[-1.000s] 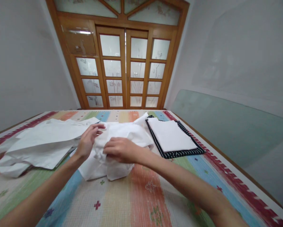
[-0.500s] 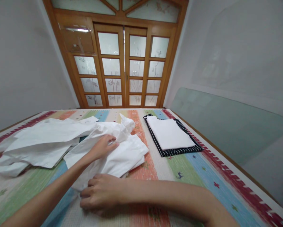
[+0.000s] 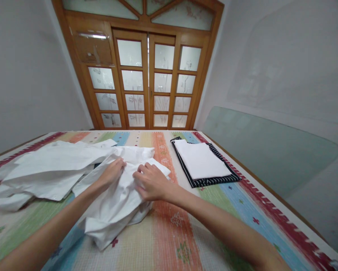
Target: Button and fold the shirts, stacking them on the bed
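A crumpled white shirt lies in front of me, with loose folds hanging toward the near side. My left hand is closed on its upper middle, fingertips pinching the cloth. To the right, my right hand has its fingers curled into the same shirt, bunching the fabric between the two hands. Some of the gripped cloth is hidden under the fingers. Left of it, another white garment is spread out loosely, its near edge wrinkled, touching or overlapping the shirt at its right end.
A folded white cloth rests on a folded black-and-white striped cloth at the right. Everything lies on a bed-like surface with a colourful striped cover. A pale green panel runs along the right wall; wooden glazed doors stand behind.
My right hand has moved up and away from the near side to the shirt's middle right. My left hand has shifted slightly left, and the shirt's near part now hangs in folds.
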`<state>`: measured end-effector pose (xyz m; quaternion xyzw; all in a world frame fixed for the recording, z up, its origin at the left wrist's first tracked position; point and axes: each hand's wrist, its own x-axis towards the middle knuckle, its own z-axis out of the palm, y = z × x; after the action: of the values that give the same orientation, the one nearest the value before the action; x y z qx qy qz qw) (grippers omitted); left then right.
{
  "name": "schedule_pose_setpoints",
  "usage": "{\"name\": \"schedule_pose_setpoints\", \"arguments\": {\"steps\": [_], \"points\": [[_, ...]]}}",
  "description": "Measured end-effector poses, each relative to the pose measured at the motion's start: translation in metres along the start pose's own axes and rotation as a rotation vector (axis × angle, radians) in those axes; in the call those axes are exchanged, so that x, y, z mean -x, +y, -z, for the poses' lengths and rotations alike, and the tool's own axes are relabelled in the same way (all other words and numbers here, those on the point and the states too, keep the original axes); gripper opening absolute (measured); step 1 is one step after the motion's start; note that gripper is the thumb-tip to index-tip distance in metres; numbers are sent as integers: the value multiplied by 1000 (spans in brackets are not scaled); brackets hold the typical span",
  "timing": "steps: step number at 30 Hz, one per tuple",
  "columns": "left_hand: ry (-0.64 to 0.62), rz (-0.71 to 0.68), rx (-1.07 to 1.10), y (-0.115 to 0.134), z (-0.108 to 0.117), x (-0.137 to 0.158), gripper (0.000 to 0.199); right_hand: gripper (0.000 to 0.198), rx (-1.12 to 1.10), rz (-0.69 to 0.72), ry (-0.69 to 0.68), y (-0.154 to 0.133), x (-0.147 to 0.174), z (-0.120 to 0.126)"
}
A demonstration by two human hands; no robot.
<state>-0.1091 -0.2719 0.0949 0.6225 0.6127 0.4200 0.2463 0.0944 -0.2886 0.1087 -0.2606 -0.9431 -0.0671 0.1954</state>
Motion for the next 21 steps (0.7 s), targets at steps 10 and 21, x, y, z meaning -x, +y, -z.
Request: {"name": "schedule_pose_setpoints", "arguments": {"steps": [10, 21], "points": [[-15, -67, -46, 10, 10, -4, 24, 12, -139, 351, -84, -62, 6, -15], [-409, -180, -106, 20, 16, 21, 56, 29, -284, 367, -362, -98, -23, -52]]}}
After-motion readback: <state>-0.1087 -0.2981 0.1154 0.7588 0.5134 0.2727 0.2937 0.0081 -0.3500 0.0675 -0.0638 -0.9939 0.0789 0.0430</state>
